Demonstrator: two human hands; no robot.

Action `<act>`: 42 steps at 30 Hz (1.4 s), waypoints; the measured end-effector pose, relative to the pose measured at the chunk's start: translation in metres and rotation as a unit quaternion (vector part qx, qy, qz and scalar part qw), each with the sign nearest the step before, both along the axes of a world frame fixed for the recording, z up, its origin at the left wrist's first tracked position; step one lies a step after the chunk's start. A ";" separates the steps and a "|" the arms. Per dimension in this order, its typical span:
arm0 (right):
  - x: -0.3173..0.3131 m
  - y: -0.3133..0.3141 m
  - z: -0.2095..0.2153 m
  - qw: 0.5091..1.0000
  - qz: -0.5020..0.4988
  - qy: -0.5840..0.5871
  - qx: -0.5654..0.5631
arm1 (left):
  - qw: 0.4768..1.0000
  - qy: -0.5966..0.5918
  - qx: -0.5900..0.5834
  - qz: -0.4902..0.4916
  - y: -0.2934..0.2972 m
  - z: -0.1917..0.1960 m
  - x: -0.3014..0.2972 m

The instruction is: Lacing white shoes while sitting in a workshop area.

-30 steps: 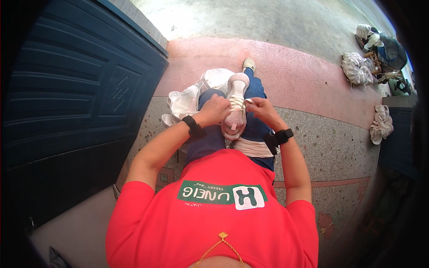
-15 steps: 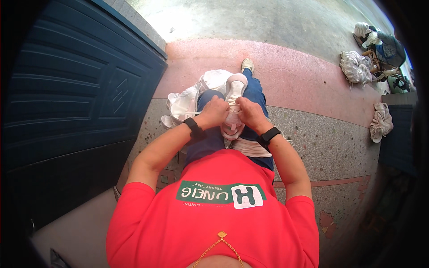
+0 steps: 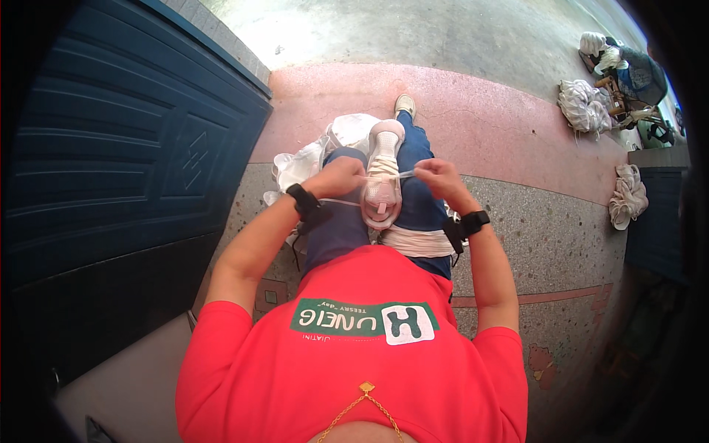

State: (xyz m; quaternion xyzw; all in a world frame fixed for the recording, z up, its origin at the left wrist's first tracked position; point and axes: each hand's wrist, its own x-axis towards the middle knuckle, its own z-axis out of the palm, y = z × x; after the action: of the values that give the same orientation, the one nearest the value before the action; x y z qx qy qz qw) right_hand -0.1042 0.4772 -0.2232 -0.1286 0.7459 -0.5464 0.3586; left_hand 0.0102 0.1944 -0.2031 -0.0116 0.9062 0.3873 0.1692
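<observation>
The left hand and right hand each pinch thin white lace, stretched across a rounded, pale-pink mesh shoe on the lap, upper centre. A crumpled white heap crowds its left; a panelled dark-blue door fills upper left.

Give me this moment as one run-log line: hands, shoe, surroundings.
left hand: closed on lace | right hand: pinching lace | shoe: on legs, between hands | blue door: at left
</observation>
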 end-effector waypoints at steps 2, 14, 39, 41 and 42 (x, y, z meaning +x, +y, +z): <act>-0.010 0.016 0.010 0.992 -0.037 -0.119 -0.026 | 0.995 -0.061 0.072 0.020 -0.016 0.008 0.003; -0.004 0.032 0.027 0.977 -0.076 -0.111 -0.164 | 0.924 -0.163 0.336 0.087 -0.049 0.062 0.014; 0.069 0.038 -0.052 0.835 -0.030 0.497 0.235 | 0.927 0.236 -0.248 0.152 -0.005 -0.002 0.081; 0.075 0.033 -0.038 0.852 0.056 0.487 0.186 | 0.947 0.210 -0.236 0.050 -0.002 0.002 0.076; 0.078 0.031 -0.036 0.847 0.082 0.498 0.167 | 0.945 0.248 -0.212 0.037 -0.001 -0.004 0.074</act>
State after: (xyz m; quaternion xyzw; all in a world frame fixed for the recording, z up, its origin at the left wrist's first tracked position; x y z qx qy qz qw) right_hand -0.0264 0.5082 -0.2588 -0.3822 0.8911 -0.2447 -0.0014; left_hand 0.0841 0.1936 -0.2076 0.0157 0.9795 0.1832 -0.0818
